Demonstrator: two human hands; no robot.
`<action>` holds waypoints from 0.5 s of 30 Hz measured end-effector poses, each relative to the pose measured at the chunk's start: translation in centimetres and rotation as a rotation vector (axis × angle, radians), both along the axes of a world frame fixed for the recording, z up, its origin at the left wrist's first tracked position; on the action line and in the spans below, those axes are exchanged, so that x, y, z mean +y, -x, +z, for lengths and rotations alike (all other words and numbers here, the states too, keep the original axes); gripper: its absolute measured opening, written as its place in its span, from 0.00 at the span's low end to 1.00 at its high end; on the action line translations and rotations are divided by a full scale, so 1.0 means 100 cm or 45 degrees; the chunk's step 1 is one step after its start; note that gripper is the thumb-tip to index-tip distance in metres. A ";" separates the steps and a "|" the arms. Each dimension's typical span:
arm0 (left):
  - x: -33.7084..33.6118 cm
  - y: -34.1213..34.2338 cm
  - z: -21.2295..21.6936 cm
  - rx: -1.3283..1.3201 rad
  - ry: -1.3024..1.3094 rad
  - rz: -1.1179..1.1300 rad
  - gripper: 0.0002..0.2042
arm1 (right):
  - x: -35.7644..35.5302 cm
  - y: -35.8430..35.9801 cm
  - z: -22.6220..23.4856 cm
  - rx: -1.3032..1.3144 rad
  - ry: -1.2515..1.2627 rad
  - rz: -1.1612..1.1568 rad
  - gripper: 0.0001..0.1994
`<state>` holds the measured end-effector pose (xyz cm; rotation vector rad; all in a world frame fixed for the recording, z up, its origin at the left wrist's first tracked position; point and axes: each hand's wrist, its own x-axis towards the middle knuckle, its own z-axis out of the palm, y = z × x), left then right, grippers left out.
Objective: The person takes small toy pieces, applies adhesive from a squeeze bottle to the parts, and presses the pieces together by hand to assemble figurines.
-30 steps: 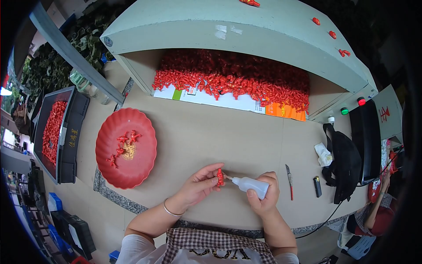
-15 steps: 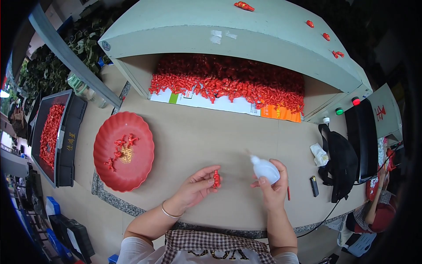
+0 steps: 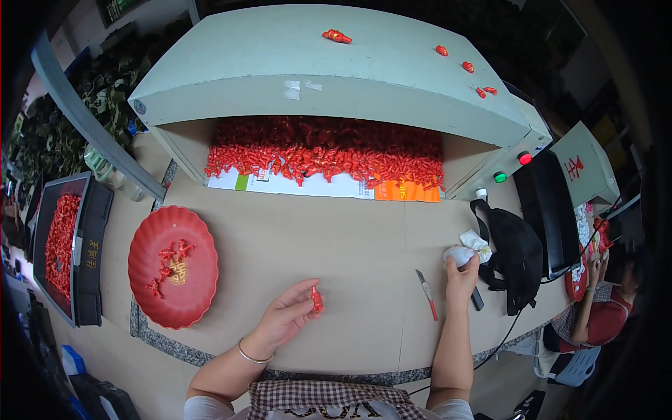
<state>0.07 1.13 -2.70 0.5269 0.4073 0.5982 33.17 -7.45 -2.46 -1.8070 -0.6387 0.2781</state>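
Between thumb and fingers, my left hand (image 3: 290, 313) pinches a small glossy red figurine (image 3: 316, 299), upright above the table. Over on the right, my right hand (image 3: 462, 274) grips a white squeeze bottle (image 3: 458, 256), whose tip is hidden against a crumpled white tissue (image 3: 476, 243). A red-handled craft knife (image 3: 427, 294) lies on the table left of my right forearm. To the left of my left hand, a scalloped red bowl (image 3: 143, 241) holds several red pieces (image 3: 166, 271).
A pale green box-like cabinet (image 3: 231, 73) spans the back, its opening heaped with small red pieces (image 3: 322, 150). At left stands a dark crate (image 3: 87, 231) of red parts. A black bag (image 3: 514, 252) and dark lighter (image 3: 477, 299) lie right. Another person (image 3: 595, 315) sits far right.
My right hand has carried the bottle rightward to the tissue, uncovering the craft knife. My left hand still holds the figurine. The whole view has shifted.
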 end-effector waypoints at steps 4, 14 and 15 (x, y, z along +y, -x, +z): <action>0.001 -0.001 0.000 0.020 0.005 0.033 0.18 | -0.006 0.007 -0.006 -0.438 0.016 -0.211 0.19; 0.000 0.003 0.003 0.033 -0.015 0.035 0.18 | 0.068 0.061 0.051 -0.839 -0.087 0.348 0.10; 0.000 0.004 0.002 0.045 -0.017 0.045 0.18 | 0.088 0.056 0.040 -0.866 -0.096 0.347 0.09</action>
